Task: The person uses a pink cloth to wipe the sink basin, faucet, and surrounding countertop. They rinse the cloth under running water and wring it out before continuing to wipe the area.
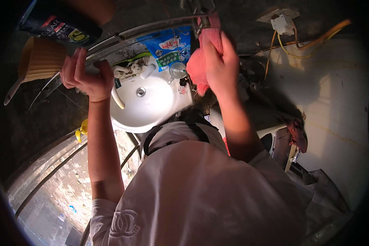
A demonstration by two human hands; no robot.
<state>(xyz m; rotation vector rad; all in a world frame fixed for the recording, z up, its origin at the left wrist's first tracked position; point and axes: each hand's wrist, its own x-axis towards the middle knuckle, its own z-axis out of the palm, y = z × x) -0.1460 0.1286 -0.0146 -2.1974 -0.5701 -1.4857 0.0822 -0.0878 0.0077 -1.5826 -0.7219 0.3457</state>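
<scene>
My right hand [222,66] grips a pink cloth [198,66], whose upper part lies against a metal bracket at the glass shelf's right end. My left hand [87,75] is raised at the edge of the glass shelf [160,23], fingers curled, beside a ribbed tan plastic cup [43,58]. Whether it holds anything is hidden from this angle. Behind that cup lies a dark Clear shampoo bottle [67,30]. Below and between my hands is a white washbasin [150,101] with a metal drain.
A blue detergent bag [172,46] and a small clear cup [177,70] stand behind the basin. A white faucet [118,97] juts over its left side. A white electrical box [282,24] with loose cables is on the wall at upper right. A window [58,184] lies at lower left.
</scene>
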